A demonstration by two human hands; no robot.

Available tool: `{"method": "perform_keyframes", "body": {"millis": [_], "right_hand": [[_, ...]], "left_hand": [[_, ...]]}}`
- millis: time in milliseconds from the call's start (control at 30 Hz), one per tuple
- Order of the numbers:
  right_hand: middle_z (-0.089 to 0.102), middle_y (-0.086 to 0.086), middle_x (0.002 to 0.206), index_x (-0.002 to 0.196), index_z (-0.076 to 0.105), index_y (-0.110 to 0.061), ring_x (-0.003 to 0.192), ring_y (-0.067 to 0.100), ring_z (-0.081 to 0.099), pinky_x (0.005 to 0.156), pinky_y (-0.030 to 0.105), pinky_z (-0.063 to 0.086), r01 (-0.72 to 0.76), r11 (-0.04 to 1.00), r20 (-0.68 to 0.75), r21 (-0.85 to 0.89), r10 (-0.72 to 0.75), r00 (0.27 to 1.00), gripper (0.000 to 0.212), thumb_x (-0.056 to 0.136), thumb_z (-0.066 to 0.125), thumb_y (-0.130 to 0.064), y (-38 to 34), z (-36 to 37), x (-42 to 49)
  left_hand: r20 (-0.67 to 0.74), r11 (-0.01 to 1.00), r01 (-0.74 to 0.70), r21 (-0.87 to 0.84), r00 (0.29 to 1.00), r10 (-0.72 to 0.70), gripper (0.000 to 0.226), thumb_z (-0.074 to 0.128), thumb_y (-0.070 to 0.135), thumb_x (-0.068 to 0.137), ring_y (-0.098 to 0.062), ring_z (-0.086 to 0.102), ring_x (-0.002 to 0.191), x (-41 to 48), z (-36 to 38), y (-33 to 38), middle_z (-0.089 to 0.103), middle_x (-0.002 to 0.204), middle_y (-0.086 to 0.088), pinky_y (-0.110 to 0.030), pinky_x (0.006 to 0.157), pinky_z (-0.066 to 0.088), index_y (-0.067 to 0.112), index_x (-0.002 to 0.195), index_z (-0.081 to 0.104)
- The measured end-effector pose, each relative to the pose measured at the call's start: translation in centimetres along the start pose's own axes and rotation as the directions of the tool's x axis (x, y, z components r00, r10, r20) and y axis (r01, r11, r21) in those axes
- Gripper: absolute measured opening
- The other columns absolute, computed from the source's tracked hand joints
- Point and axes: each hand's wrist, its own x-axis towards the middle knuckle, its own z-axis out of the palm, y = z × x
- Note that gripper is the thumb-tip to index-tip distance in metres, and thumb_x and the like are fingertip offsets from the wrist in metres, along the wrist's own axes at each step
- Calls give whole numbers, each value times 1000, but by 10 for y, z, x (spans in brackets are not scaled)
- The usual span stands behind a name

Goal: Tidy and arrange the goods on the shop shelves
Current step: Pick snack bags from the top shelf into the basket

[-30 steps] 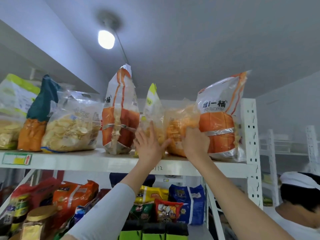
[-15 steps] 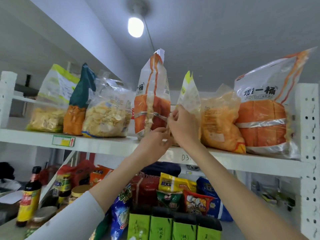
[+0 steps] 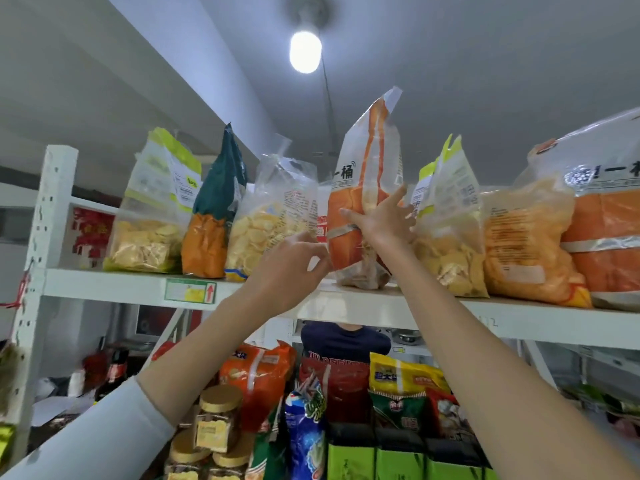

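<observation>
A tall orange-and-white snack bag stands upright on the white top shelf. My right hand lies against its front with fingers spread wide. My left hand has curled fingers and pinches the bag's lower left edge. To its right stand a yellow-green chip bag, a pale orange bag and a large orange bag. To its left stand a clear chip bag, a dark green and orange bag and another yellow-green bag.
The lower shelf holds gold-lidded jars, several snack packs and green boxes. A person in a dark shirt stands behind the shelving. A perforated white post bounds the shelf's left end. A lit bulb hangs overhead.
My view has swung left. My right hand left the bags further right and now spreads on the tall orange-and-white bag. My left hand shifted from the yellow-green bag to that bag's lower edge.
</observation>
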Motion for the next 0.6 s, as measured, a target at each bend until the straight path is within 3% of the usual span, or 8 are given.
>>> {"method": "perform_keyframes", "body": {"millis": [133,300,433,600], "right_hand": [[22,29,162,162,-9,-15,146,50,29,113,62,29,-56,998,-8,-28,56,998,144,66,83,-71,9,21,4],[57,17,133,148,28,-21,120,41,57,96,53,51,-7,999,-100,51,12,995,109,67,77,-75,31,29,6],[67,3,120,143,39,-23,107,28,66,82,38,53,62,979,-148,193,-34,988,93,72,80,-67,41,13,2],[67,-13,116,138,48,-30,101,12,68,83,37,59,109,901,-104,420,-71,992,81,73,81,-64,38,-20,-23]], "left_hand": [[34,1000,8,25,999,-8,22,54,37,100,-16,58,105,-2,-1,-21,58,118,5,-37,87,51,30,101,74],[24,1000,7,19,1000,-7,18,54,36,101,-12,55,102,-3,18,-42,54,124,9,-20,73,36,34,111,69],[3,997,60,-54,998,-60,19,56,36,100,-17,59,108,0,31,-53,48,132,7,-35,93,50,36,118,60],[54,963,178,-202,984,-171,27,56,37,99,-13,60,105,14,33,-55,53,127,7,-42,97,52,34,126,54]]}}
